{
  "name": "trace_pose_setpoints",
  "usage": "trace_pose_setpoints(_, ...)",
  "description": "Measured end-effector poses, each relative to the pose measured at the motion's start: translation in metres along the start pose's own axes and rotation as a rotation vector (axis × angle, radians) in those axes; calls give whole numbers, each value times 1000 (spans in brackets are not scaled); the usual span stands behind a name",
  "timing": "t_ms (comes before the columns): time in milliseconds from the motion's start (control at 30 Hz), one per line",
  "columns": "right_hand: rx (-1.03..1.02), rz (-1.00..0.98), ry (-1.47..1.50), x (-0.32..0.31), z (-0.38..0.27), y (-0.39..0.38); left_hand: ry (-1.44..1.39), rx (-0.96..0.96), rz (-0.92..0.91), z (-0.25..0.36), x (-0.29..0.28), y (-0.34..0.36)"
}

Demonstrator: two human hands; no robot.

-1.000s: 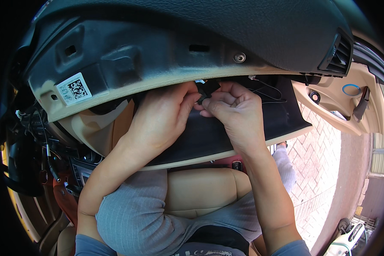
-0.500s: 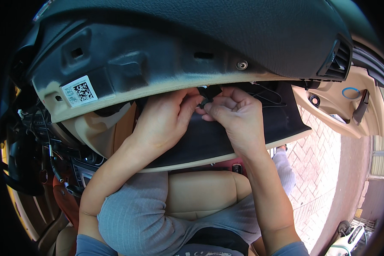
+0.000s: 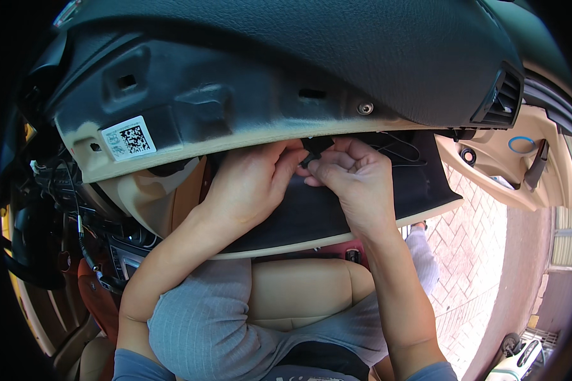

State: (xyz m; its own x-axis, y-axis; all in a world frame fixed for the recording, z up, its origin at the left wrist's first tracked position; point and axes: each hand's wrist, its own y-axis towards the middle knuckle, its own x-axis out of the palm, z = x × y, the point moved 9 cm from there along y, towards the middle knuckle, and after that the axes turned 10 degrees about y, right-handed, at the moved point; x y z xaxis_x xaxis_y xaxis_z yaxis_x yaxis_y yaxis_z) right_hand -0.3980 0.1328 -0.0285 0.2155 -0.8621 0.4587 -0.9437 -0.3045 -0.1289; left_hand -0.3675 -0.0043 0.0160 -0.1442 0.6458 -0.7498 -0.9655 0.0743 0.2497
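Both hands meet at the mouth of a dark-lined, beige-edged open glove box (image 3: 286, 219), just below the dashboard's lower edge. A small black piece (image 3: 313, 152), perhaps a connector, sits between them; its exact kind does not show. My left hand (image 3: 254, 174) is closed, thumb against the black piece, with its fingers partly hidden under the dashboard lip. My right hand (image 3: 359, 178) pinches the same piece from the right between thumb and fingers. A thin dark cable (image 3: 400, 152) loops inside the compartment to the right of my right hand.
Above hangs the dark dashboard panel (image 3: 248, 82) with a screw (image 3: 365, 108) and a white code label (image 3: 129, 138). An air vent (image 3: 503, 96) and the open beige car door (image 3: 515, 171) are at right. Loose cables (image 3: 81, 235) hang at left. A beige seat (image 3: 302, 289) lies below.
The dashboard has shifted slightly down and right in the picture. Both hands stay at the small black piece, with the left thumb and right fingers a little lower in view.
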Motion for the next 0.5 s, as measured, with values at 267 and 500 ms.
trace_pose_setpoints(267,-2,2,9,-1,1,0,35,42,24,2,-1,-1)
trace_pose_setpoints(500,-13,-7,15,-1,0,-1,51,83,50,6,-2,-2)
